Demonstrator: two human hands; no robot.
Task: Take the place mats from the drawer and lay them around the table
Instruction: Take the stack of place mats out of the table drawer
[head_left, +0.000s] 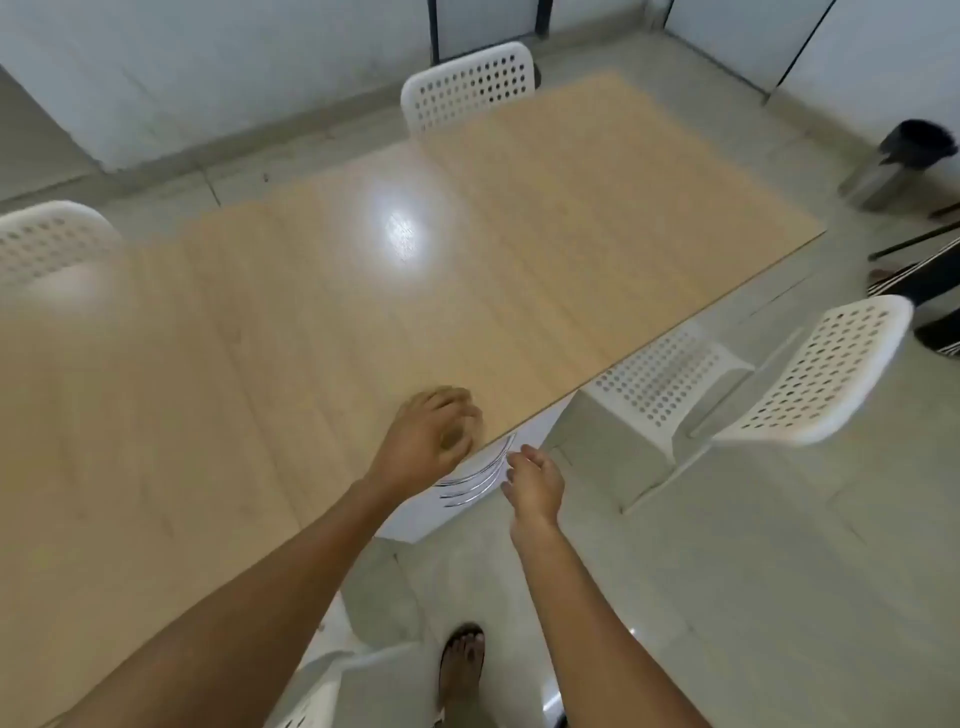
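Place mats: none visible; presumably inside the drawer unit at 6 o'clock under the table edge.
Left hand: curled, empty, on table edge.
Right hand: spread, empty, near the chrome handles.
Handling: likely light, floppy; lift by an edge.

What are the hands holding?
Nothing. The left hand rests on the table edge, and the right hand is open and empty near the drawer handles. No mats show.

A long light-wood table fills the frame's centre and left. White perforated plastic chairs stand at its top edge, left and right. A white drawer unit with curved chrome handles sits under its lower-right edge.
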